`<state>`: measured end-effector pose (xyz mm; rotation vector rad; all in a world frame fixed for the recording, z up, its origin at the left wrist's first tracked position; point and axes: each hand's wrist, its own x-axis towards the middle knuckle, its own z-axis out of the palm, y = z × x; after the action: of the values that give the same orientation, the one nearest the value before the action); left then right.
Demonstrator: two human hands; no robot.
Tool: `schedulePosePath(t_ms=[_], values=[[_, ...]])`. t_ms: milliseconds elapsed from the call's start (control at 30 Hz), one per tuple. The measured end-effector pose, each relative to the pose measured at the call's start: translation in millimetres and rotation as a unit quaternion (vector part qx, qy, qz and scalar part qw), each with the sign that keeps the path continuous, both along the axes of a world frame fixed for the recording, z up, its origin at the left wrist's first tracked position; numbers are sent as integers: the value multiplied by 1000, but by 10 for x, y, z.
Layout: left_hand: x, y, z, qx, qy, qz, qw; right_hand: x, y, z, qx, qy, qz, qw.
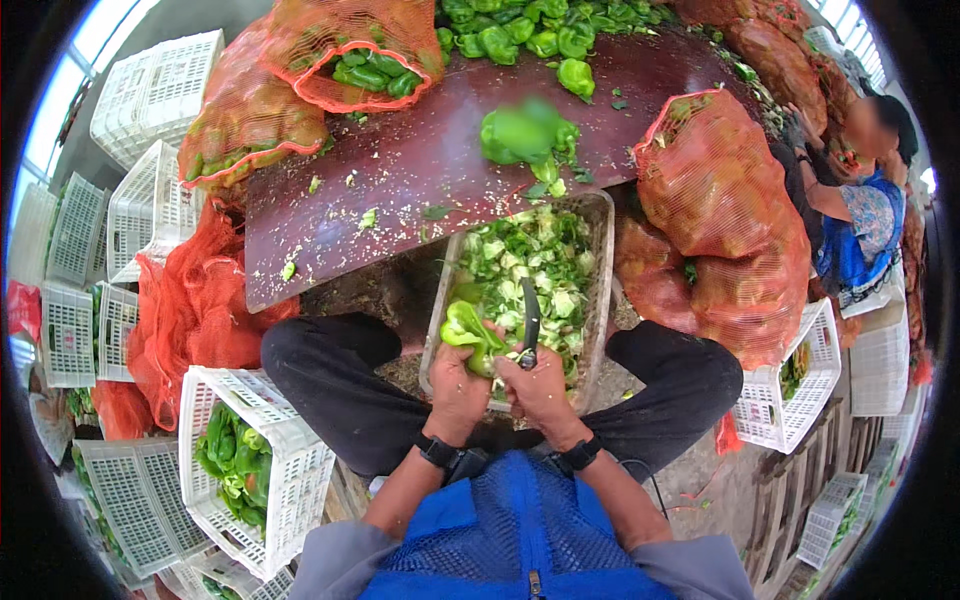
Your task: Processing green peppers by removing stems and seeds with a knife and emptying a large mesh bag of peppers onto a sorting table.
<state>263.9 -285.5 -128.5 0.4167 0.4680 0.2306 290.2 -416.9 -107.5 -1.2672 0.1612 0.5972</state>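
— In the head view, what's the left hand (455,397) doing?
— Fingers curled around a cut green pepper (464,328), which juts out ahead of it.
— And the right hand (542,386)?
— Gripped tight on a dark curved knife (531,315), beside the pepper.
— Ahead of both?
— A tub (604,255) holding pale green scraps (500,255).

One left hand (456,402), one right hand (542,398), one knife (531,312), one cut bell pepper (463,328) in hand.
There is one tub (606,235), one worktop (375,235), one co-worker (868,205) and two dark wristbands (436,450), one per wrist; filled mesh sacks (715,175) number at least four, white plastic crates (307,478) at least eight, while the heaped green peppers (500,42) and chopped pieces (487,262) lie too crowded for an exact count.
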Motion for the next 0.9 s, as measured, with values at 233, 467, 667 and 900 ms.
schedulePosePath(t_ms=[233,467,667,900], values=[[42,-15,-279,-159,-32,-54,985,78,-64,-180,24,-149,-31,988],[-178,170,-270,141,42,-101,984,57,83,-548,-154,-222,45,962],[-231,386,-905,408,97,-296,858,112,-127,-452,-215,-258,69,939],[-396,105,45,666,38,-255,700,114,-61,-819,-163,-416,12,894]])
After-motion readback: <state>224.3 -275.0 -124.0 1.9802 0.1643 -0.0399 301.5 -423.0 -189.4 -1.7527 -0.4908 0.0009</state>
